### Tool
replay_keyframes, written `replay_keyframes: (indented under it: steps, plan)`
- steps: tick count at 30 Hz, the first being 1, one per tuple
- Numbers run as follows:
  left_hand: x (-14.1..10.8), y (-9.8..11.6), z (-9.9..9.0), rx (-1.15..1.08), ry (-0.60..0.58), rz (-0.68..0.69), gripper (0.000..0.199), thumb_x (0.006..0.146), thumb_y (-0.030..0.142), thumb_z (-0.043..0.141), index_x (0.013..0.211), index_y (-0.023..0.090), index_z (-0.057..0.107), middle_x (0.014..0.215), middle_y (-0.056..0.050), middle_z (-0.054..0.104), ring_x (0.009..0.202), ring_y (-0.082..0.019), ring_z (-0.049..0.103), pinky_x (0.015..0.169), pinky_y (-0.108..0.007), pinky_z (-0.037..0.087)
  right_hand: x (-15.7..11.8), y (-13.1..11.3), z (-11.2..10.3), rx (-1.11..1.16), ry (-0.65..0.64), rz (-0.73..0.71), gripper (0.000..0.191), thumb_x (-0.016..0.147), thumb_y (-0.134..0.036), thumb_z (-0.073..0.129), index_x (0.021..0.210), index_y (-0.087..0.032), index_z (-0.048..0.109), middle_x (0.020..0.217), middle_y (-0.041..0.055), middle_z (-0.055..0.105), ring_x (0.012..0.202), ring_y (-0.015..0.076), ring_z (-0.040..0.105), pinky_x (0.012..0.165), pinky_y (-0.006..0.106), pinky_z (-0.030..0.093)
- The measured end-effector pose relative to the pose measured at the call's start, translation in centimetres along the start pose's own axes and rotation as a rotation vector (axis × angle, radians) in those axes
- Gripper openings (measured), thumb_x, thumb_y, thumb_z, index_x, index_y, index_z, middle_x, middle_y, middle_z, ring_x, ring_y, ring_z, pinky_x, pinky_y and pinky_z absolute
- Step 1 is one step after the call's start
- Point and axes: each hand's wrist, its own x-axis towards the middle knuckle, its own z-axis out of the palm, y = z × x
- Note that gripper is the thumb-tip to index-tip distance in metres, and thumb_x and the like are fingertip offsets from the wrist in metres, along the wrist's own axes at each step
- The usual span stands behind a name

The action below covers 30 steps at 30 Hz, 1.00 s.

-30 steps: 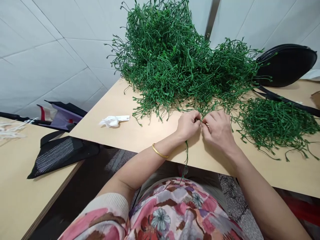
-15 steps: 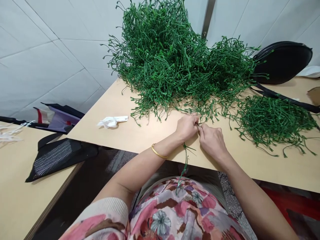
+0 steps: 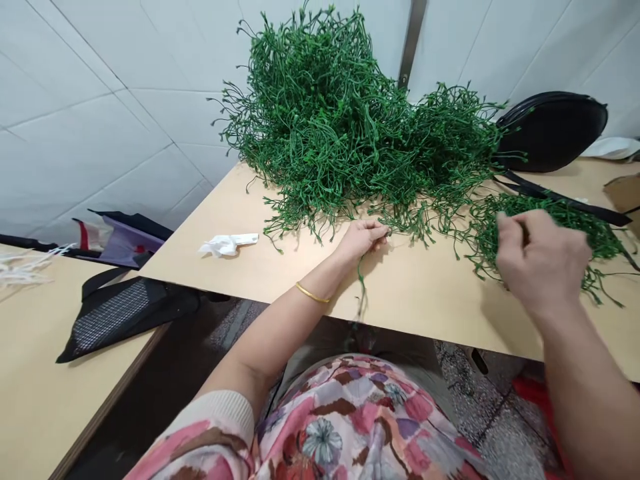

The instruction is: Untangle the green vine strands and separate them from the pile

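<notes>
My left hand [image 3: 364,238] is pinched closed just above the table, in front of the big heap of green stems [image 3: 325,133]. A thin green stem [image 3: 361,280] hangs from its fingers down toward the table edge. My right hand [image 3: 543,260] is raised over the front of a smaller pile of green stems [image 3: 487,230] on the right. Its fingers are curled in and a little blurred, and whatever they may hold is hidden. The stems are thin and curly, with small forked tips.
A crumpled white tissue [image 3: 225,245] lies on the table's left part. A black round bag [image 3: 555,130] with a strap stands at the back right. Black mesh bag material [image 3: 113,313] and white ties [image 3: 30,270] lie on another table at the left.
My hands were together at the table's middle and have parted. The right hand moved right and up over the small pile; the left shifted slightly left, still with the stem.
</notes>
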Motion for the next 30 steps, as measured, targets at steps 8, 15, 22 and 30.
replay_keyframes:
  steps: [8, 15, 22, 30]
  plan:
    - [-0.1, 0.8, -0.2, -0.443, -0.205, -0.24, 0.016, 0.079, 0.013, 0.056, 0.067, 0.014, 0.046, 0.055, 0.001, 0.051, 0.04, -0.002, 0.039, 0.039, -0.014, 0.024, 1.2, -0.5, 2.7, 0.31, -0.012, -0.326, 0.037, 0.086, -0.026, 0.041, 0.117, -0.014, 0.059, 0.116, 0.0187, 0.061, 0.11, 0.0296, 0.052, 0.093, 0.044, 0.039]
    - [-0.5, 2.6, -1.9, -0.663, 0.016, -0.013, 0.022, 0.089, 0.019, 0.044, 0.068, 0.014, 0.048, 0.06, 0.0, 0.049, 0.046, -0.003, 0.036, 0.045, -0.016, 0.03, 2.2, -5.7, 10.0, 0.149, -0.382, -0.495, 0.046, 0.091, -0.034, 0.036, 0.134, -0.021, 0.047, 0.141, 0.0157, 0.043, 0.128, 0.0328, 0.035, 0.1, 0.055, 0.03]
    - [0.1, 2.7, -3.1, -0.769, -0.052, -0.031, 0.024, 0.09, 0.019, 0.042, 0.071, 0.012, 0.055, 0.062, -0.001, 0.046, 0.047, -0.002, 0.036, 0.043, -0.014, 0.031, 5.2, -5.8, 11.9, 0.026, -0.461, -0.522, 0.048, 0.088, -0.037, 0.039, 0.13, -0.018, 0.05, 0.125, 0.0193, 0.053, 0.124, 0.0366, 0.036, 0.095, 0.057, 0.032]
    - [0.0, 1.0, -1.0, -0.558, -0.2, -0.198, 0.01, 0.081, 0.005, 0.052, 0.072, 0.009, 0.056, 0.062, -0.002, 0.058, 0.047, -0.003, 0.051, 0.045, -0.013, 0.041, 5.1, -3.9, 4.8, 0.416, -0.211, -0.241, 0.032, 0.077, -0.015, 0.044, 0.097, -0.018, 0.068, 0.101, 0.0123, 0.067, 0.095, 0.0257, 0.058, 0.085, 0.043, 0.044]
